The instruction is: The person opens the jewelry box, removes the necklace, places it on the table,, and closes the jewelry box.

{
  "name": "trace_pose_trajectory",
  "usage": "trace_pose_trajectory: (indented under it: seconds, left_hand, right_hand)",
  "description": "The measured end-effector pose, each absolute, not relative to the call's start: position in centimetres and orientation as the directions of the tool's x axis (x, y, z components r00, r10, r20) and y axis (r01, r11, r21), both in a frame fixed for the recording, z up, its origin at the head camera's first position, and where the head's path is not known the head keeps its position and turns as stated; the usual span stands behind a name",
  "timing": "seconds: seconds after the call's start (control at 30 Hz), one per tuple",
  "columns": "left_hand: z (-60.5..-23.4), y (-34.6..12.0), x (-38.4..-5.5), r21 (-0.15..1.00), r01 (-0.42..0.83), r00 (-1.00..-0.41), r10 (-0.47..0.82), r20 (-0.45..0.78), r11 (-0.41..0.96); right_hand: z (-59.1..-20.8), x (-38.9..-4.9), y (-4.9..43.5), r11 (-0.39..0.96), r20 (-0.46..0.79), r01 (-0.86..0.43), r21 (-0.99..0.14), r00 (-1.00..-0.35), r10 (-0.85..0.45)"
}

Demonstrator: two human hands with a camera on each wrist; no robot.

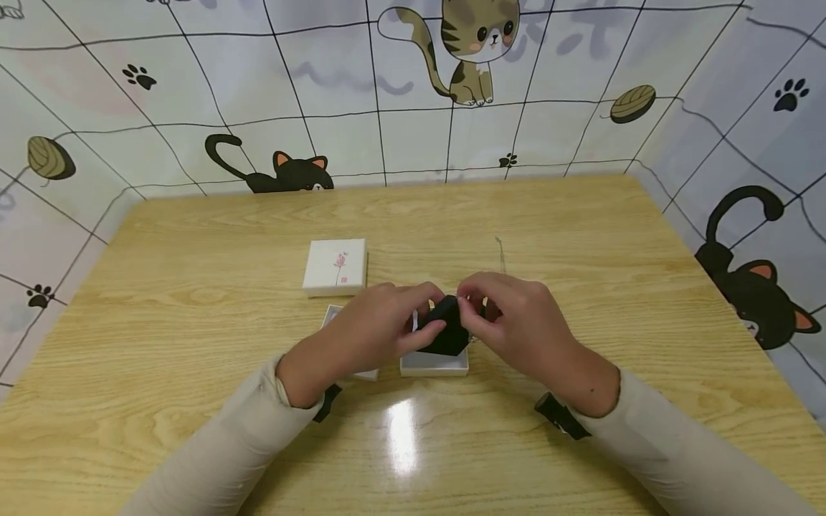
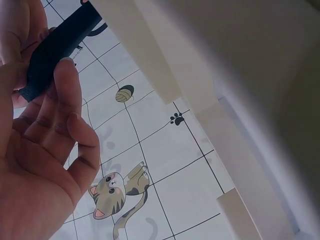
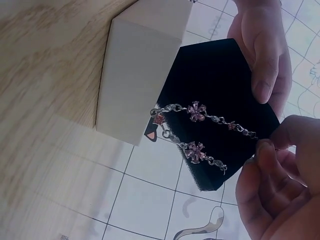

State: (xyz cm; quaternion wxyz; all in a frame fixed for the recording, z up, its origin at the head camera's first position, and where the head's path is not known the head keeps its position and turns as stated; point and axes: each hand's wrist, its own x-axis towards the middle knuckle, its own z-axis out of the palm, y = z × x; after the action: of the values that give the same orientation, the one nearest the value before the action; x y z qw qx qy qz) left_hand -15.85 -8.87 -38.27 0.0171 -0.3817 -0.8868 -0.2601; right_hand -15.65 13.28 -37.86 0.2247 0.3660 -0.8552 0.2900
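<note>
My left hand (image 1: 381,322) grips a black jewelry-box pad (image 1: 448,333) between thumb and fingers, tilted up over a small white box base (image 1: 434,365). Across the pad's face in the right wrist view hangs a silver bracelet (image 3: 195,111) with pink flower-shaped stones, its links forming a loop. My right hand (image 1: 516,312) pinches one end of the bracelet at the pad's corner, thumb and forefinger together. The left wrist view shows the pad (image 2: 52,55) edge-on, with the left fingers (image 2: 67,87) along its side; the bracelet is mostly hidden there.
A white lid (image 1: 335,264) with a pink flower print lies behind the left hand. Another white box part (image 1: 330,313) is partly hidden under the left wrist. A thin chain (image 1: 501,254) lies on the wooden table (image 1: 193,322) beyond the right hand.
</note>
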Motion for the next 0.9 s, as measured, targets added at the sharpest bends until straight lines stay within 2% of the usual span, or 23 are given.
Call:
trace_pose_trajectory:
  seconds: [0.9]
  left_hand:
    - [-38.24, -8.87, -16.0, 0.44, 0.724, -0.669, 0.695, 0.263, 0.531]
  right_hand:
    - [-37.72, -15.88, 13.66, 0.557, 0.545, -0.715, -0.423, -0.691, -0.474]
